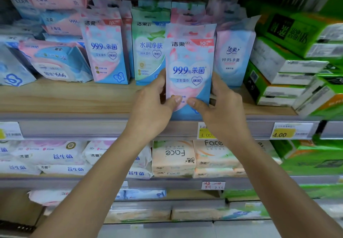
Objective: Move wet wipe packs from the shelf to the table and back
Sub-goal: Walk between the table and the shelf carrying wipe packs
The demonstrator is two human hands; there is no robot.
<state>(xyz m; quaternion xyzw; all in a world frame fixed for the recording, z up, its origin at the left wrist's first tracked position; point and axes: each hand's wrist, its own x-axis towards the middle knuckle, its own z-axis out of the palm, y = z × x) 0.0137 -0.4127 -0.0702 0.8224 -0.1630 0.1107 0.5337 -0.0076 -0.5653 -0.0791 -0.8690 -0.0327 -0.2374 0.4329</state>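
Pink-and-blue wet wipe pack [189, 65] front and centre, upright, printed face toward the camera, right at the front edge of the wooden shelf [74, 100]. Whether its bottom edge rests on the board, I can't tell. Both hands are on it. The left hand [152, 107] grips the lower left side and the right hand [224, 107] grips the lower right. Both thumbs press the front, nearly meeting, with fingers wrapped round the sides.

Just behind it stands a row of upright packs. There's a green-and-white pack [148, 52] to its left and a matching pink-and-blue pack [105, 52] further left. A pale pink pack [233, 57] sits close on the right. Green tissue bundles [289, 52] are stacked at the far right of the shelf. A yellow price tag [291, 131] reading 4.00 sits on the shelf rail, and peach Face tissue packs [173, 157] lie on the shelf below.
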